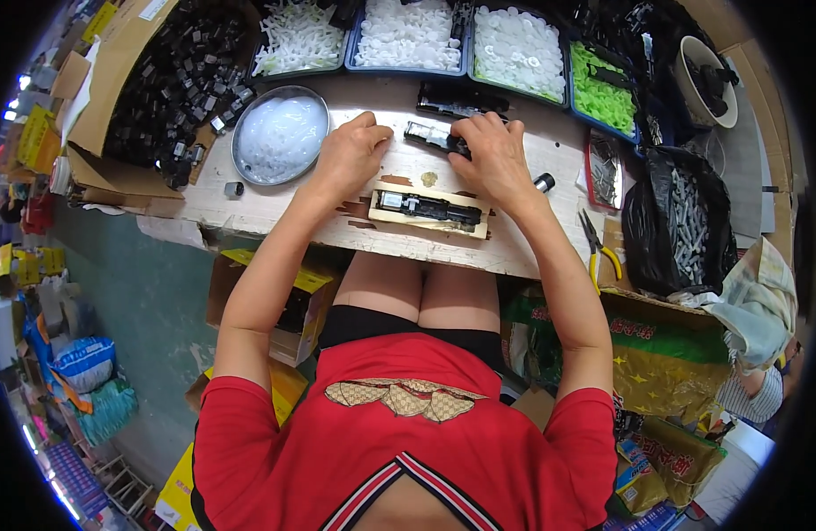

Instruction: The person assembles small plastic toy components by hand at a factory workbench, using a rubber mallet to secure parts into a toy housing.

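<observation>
My right hand [496,157] grips the right end of a long narrow black plastic housing [433,135] with a pale, shiny section. To its left, my left hand [348,157] is closed with thumb and fingertips together; whatever is in the pinch, if anything, is too small to make out. Nearer to me, a wooden holder [379,214] carries a similar black assembly [430,208] with a light block at its left end. Another black housing [452,99] lies just beyond the one in my right hand. A small dark cylinder [543,182] is beside my right wrist.
A round metal dish [238,152] holds small translucent pieces. Trays of white [408,35] and green [603,97] parts line the back. Black-and-silver parts fill a carton [173,97] at left. Pliers [594,243] and a black bag [642,221] of screws are at right.
</observation>
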Demonstrator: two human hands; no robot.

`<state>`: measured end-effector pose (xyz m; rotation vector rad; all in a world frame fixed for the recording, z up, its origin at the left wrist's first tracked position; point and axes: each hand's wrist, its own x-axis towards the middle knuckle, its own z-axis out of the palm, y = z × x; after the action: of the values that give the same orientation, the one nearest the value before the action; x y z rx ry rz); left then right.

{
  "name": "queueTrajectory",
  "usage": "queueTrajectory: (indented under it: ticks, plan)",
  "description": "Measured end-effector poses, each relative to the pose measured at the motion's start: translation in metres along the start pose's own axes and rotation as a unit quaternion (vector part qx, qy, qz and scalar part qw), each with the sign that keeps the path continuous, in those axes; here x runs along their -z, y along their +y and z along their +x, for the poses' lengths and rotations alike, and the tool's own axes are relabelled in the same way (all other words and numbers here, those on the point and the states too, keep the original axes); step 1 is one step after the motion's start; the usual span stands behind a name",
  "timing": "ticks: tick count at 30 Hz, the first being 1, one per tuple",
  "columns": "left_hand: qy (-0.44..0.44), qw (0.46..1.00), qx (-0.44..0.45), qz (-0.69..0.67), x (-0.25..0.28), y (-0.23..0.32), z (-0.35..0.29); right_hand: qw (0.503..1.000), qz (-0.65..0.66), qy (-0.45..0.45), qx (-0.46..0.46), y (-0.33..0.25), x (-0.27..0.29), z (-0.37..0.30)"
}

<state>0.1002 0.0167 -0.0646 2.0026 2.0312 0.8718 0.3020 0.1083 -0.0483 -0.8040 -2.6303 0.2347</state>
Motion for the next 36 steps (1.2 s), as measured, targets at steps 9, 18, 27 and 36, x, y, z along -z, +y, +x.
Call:
queueTrajectory:
  ticks: [9,18,27,36]
  plan:
    - [-0.068,0.968,0.144,-0.193,-0.003,-0.002,0.007,0.99,0.13,-0.006,-0.053,0.006,-0.001,-0.004]
    - [-0.075,0.944,0.164,-0.275,-0.012,-0.004,0.011,0.986,0.16,0.01,-0.039,0.004,0.0,-0.005]
    - [-0.164,0.812,0.293,-0.478,0.006,0.009,0.021,0.981,0.191,0.033,-0.021,0.002,0.001,-0.006]
    - [-0.172,0.764,0.315,-0.536,0.005,0.007,0.016,0.981,0.187,0.049,-0.011,-0.002,0.0,-0.006]
